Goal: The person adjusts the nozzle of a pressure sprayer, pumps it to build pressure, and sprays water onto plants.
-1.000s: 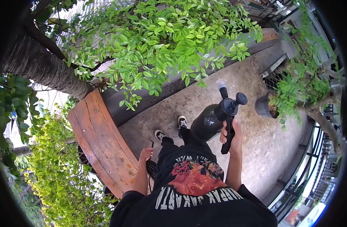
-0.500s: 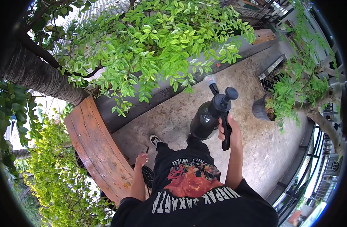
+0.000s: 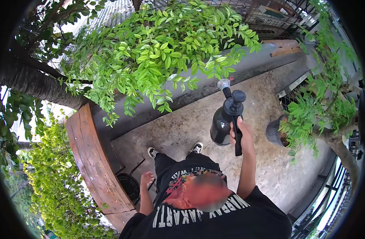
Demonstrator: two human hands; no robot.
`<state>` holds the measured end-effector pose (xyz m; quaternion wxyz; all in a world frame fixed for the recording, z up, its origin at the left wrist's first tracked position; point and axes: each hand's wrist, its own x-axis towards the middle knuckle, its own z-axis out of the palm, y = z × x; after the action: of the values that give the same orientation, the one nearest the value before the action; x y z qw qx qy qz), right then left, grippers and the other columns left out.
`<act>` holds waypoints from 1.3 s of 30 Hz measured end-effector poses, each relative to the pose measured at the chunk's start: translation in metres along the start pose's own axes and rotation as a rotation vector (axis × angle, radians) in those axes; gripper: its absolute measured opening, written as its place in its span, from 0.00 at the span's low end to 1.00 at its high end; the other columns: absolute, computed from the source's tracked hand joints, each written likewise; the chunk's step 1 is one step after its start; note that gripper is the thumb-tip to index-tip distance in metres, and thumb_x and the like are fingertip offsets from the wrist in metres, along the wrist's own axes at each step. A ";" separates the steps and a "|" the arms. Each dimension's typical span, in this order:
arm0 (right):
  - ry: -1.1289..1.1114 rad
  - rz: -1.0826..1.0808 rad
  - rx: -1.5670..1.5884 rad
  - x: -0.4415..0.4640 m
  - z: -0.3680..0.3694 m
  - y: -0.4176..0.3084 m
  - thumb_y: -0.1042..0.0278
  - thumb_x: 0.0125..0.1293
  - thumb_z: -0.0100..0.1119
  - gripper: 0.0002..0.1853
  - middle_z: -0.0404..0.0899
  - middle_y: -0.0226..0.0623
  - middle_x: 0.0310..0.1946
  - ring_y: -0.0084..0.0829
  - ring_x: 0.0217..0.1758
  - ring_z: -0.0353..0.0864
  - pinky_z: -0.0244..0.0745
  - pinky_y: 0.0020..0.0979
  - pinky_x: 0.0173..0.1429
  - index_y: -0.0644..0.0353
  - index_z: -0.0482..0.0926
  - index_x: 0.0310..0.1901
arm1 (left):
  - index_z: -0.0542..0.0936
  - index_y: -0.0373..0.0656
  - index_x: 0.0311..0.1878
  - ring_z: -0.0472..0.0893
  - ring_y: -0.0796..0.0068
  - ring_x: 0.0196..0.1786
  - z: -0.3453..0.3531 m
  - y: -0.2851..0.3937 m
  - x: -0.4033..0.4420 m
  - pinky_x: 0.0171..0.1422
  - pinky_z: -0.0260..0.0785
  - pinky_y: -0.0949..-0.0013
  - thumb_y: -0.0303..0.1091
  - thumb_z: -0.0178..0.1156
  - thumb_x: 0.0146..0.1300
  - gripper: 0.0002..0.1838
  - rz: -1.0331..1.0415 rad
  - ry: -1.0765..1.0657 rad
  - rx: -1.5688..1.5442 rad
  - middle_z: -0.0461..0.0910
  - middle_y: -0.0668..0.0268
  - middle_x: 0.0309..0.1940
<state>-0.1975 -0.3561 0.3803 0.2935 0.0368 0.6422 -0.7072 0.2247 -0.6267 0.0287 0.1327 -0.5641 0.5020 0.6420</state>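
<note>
A dark spray bottle (image 3: 221, 126) with a black pump knob and a clear-tipped nozzle is held upright over the concrete floor. My right hand (image 3: 243, 135) is wrapped round its black handle, with the thumb near the top. The nozzle points toward the leafy green bush (image 3: 162, 51). My left hand (image 3: 147, 178) hangs low by my left leg, beside the wooden bench, its fingers slightly curled and apart with nothing in them.
The curved wooden bench (image 3: 91, 159) runs along the left, near a tree trunk (image 3: 43, 89). A round black object (image 3: 128, 186) stands beside it. A potted plant's black pot (image 3: 275, 131) is on the right. A low grey wall (image 3: 182, 89) crosses behind the bush.
The view has shifted and my feet have moved apart. The spray bottle in my right hand is now nearer the bush's lower leaves. The round black object beside the bench shows more.
</note>
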 end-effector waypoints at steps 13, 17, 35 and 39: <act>-0.095 0.049 -0.066 0.049 -0.093 -0.042 0.45 0.68 0.46 0.25 0.66 0.29 0.15 0.19 0.10 0.62 0.56 0.21 0.16 0.65 0.71 0.32 | 0.81 0.50 0.46 0.80 0.55 0.37 0.085 0.005 0.011 0.43 0.72 0.61 0.40 0.52 0.60 0.14 0.157 0.008 0.507 0.81 0.58 0.32; 0.146 0.082 0.116 0.054 -0.106 -0.062 0.42 0.68 0.44 0.26 0.65 0.29 0.15 0.18 0.10 0.60 0.55 0.21 0.15 0.63 0.70 0.34 | 0.79 0.47 0.46 0.79 0.69 0.29 0.129 0.083 0.053 0.34 0.71 0.65 0.38 0.48 0.64 0.13 -0.230 -0.197 0.240 0.80 0.65 0.28; -0.087 0.122 -0.038 0.205 -0.198 -0.247 0.42 0.67 0.45 0.27 0.64 0.30 0.14 0.19 0.10 0.60 0.55 0.21 0.15 0.65 0.70 0.32 | 0.76 0.46 0.45 0.76 0.76 0.27 0.293 0.178 0.105 0.24 0.66 0.70 0.37 0.49 0.65 0.11 -0.081 -0.058 0.090 0.78 0.66 0.29; -0.222 0.123 -0.187 0.254 -0.235 -0.276 0.43 0.67 0.47 0.27 0.64 0.30 0.14 0.19 0.10 0.61 0.56 0.21 0.15 0.65 0.70 0.30 | 0.77 0.51 0.46 0.76 0.73 0.28 0.342 0.145 0.057 0.23 0.66 0.64 0.38 0.51 0.65 0.10 -0.148 -0.034 -0.011 0.78 0.67 0.30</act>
<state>-0.6112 -0.2299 0.4752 0.4077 -0.0297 0.6653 -0.6247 -0.1027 -0.4446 0.0035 0.1852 -0.5895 0.4531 0.6425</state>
